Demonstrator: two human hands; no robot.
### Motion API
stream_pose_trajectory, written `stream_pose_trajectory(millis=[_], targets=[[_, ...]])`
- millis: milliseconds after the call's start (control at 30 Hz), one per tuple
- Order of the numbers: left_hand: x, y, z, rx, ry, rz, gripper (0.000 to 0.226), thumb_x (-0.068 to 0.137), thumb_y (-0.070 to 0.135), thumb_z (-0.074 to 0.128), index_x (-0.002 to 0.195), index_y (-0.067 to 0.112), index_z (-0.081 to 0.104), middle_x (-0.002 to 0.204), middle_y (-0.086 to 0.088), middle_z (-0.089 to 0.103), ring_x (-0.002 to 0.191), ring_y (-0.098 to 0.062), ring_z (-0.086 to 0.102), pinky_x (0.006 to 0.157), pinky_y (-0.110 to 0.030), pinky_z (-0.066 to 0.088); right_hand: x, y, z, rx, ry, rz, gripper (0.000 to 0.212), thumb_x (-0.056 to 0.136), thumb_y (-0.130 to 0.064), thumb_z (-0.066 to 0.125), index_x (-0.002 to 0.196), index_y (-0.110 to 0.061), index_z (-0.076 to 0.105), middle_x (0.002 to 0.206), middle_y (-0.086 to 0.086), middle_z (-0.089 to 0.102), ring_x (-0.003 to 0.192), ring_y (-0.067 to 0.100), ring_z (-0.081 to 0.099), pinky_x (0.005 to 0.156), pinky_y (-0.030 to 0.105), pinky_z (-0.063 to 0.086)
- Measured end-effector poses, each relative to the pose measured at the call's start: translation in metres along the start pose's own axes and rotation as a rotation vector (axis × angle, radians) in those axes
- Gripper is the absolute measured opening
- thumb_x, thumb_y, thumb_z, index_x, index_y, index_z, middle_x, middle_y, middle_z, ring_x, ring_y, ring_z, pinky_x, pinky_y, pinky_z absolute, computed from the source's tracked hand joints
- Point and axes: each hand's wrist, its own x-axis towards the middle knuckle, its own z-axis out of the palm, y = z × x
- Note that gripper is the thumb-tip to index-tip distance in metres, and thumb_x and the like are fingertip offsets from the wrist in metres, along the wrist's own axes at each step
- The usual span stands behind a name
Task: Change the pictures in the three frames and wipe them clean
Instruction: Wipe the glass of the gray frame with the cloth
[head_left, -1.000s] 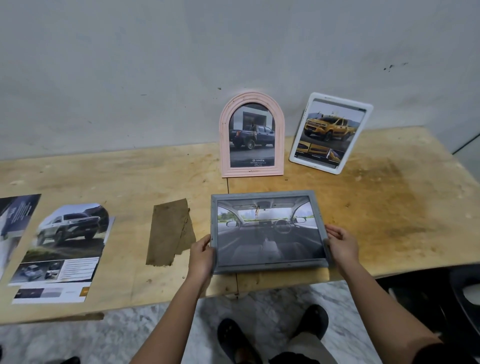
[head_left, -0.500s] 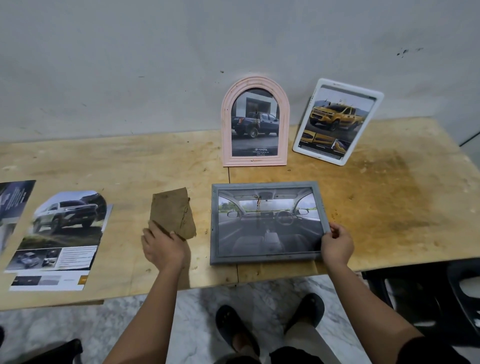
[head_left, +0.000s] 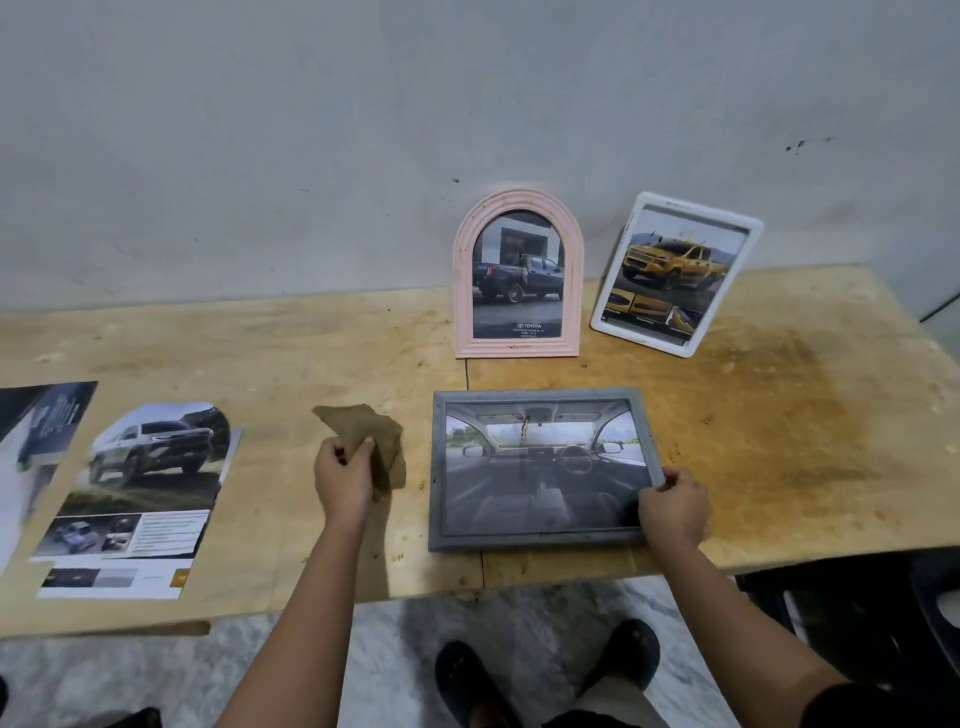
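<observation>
Lying flat, grey frame (head_left: 537, 540), car-interior picture (head_left: 540, 467), right hand (head_left: 675, 506) gripping its edge, left hand (head_left: 343, 478) clutching cloth (head_left: 382, 434)

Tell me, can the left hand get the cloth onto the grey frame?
Probably yes: the left hand grips the cloth beside the grey frame, nothing lies between them, and the right hand holds only its right edge.

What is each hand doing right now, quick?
Left hand: gripping the brown cloth.
Right hand: gripping the grey frame at its right edge.
</observation>
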Motion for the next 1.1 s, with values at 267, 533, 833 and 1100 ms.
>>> stream_pose_trajectory(millis=[267, 533, 833, 1100], targets=[[-0.027, 0.078, 0.002, -0.28, -0.639, 0.048, 0.014, 0.087, 0.008, 0.059, 0.085, 0.015, 0.047, 0.084, -0.008, 0.061, 0.073, -0.023, 0.059, 0.048, -0.028, 0.047, -0.035, -0.096, -0.012, 0.37, -0.497, -0.382, 0.022, 0.089, -0.008, 0.055, 0.11, -0.007, 0.061, 0.098, 0.002, 0.06, 0.089, 0.015, 0.057, 0.072, 0.024, 0.05], [-0.048, 0.111, 0.009, -0.205, -0.9, 0.199, 0.019, 0.083, 0.004, 0.062, 0.095, 0.012, 0.049, 0.085, -0.002, 0.061, 0.071, -0.009, 0.061, 0.058, -0.021, 0.048, -0.052, -0.163, -0.034, 0.268, -0.886, -0.542, 0.02, 0.088, -0.035, 0.062, 0.097, -0.018, 0.064, 0.095, 0.0, 0.066, 0.084, 0.014, 0.061, 0.071, 0.024, 0.046], [-0.047, 0.1, 0.007, -0.077, -0.945, 0.142, 0.022, 0.077, 0.017, 0.073, 0.092, 0.017, 0.057, 0.09, -0.005, 0.065, 0.079, -0.02, 0.063, 0.061, -0.027, 0.051, -0.05, -0.157, -0.043, 0.506, -0.958, -0.382, 0.023, 0.09, -0.02, 0.06, 0.069, -0.017, 0.051, 0.071, -0.002, 0.06, 0.065, 0.011, 0.056, 0.058, 0.02, 0.045], [-0.043, 0.108, 0.006, -0.114, -0.943, 0.122, 0.032, 0.075, 0.012, 0.075, 0.103, 0.011, 0.061, 0.093, -0.006, 0.067, 0.08, -0.017, 0.065, 0.06, -0.023, 0.052, -0.043, -0.15, -0.041, 0.841, -1.137, -0.201, 0.016, 0.096, -0.006, 0.044, 0.08, -0.01, 0.044, 0.084, 0.011, 0.059, 0.075, 0.019, 0.059, 0.064, 0.029, 0.055]])
